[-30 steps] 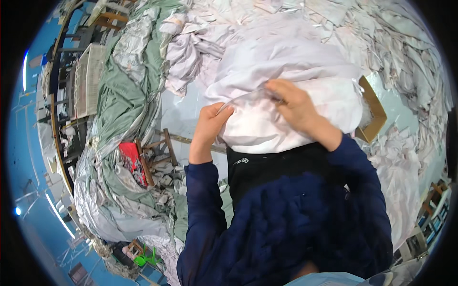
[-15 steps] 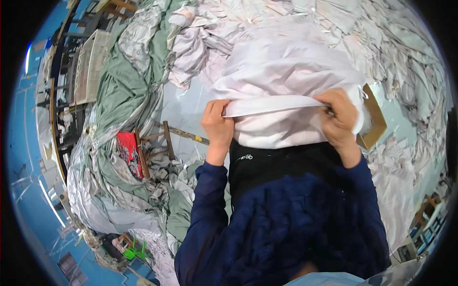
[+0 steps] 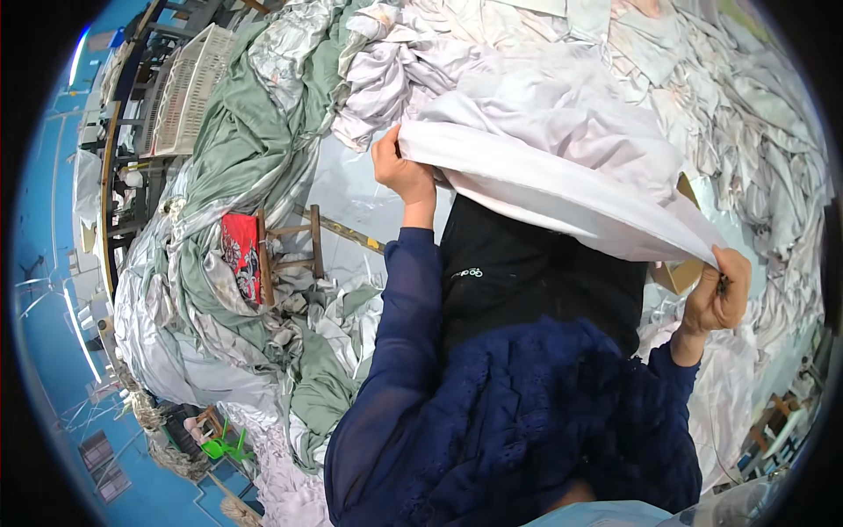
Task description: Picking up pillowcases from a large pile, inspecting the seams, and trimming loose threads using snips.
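Observation:
A large white cloth [image 3: 544, 180] stretches across in front of me, its hemmed edge pulled taut between my hands. My left hand [image 3: 404, 167] pinches the edge at its upper left end. Lower and farther out, my right hand [image 3: 718, 292] grips the other end, with a small dark thing, too small to name, showing at its fingers. The edge slants down from left to right above my black trousers [image 3: 536, 272]. Beyond the edge, the rest of the white cloth lies in loose folds and runs into the pile behind it.
Heaps of pale cloth [image 3: 738, 114] spread at the far side and right. Green and white fabric [image 3: 255, 132] is piled on the left, near a wooden stool [image 3: 294, 246] with a red cloth [image 3: 241, 255]. A cardboard box [image 3: 680, 274] sits by my right hand; a white crate [image 3: 195, 88] stands far left.
My hands have spread apart, the left moving up and the right moving out to the right and down. The cloth's edge is now stretched longer and slants.

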`<state>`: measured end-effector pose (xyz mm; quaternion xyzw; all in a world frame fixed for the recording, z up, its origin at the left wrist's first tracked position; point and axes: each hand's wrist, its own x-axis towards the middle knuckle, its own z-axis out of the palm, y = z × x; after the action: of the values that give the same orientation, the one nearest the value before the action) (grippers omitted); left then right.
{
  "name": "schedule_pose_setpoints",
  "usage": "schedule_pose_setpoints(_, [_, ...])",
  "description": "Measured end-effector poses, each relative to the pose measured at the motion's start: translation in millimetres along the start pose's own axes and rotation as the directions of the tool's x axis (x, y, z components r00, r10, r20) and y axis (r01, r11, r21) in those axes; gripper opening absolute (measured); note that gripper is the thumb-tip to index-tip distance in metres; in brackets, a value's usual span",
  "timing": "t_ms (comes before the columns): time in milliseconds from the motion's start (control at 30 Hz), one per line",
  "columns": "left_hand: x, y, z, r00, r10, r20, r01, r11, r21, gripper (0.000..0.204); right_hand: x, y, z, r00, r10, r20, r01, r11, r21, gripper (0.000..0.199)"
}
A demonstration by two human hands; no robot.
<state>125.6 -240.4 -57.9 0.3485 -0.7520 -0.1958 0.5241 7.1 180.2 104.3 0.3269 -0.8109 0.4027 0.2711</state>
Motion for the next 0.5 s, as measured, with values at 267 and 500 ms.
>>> schedule_pose_setpoints(267, [48,74,-67,0.977,0.007,-0.213,-0.062,0.966,-0.252,0.026,-3,36,-49,0.993,-0.029,-0.115,0.015,0.993,-0.119,0.024])
schedule_pose_setpoints(500, [5,57,-102,0.885,0.386,0.259,-0.374,0.922,-0.095,0.032,-39,100,-10,0.932,0.308,0.192,-0.297,0.951,-0.084,0.029])
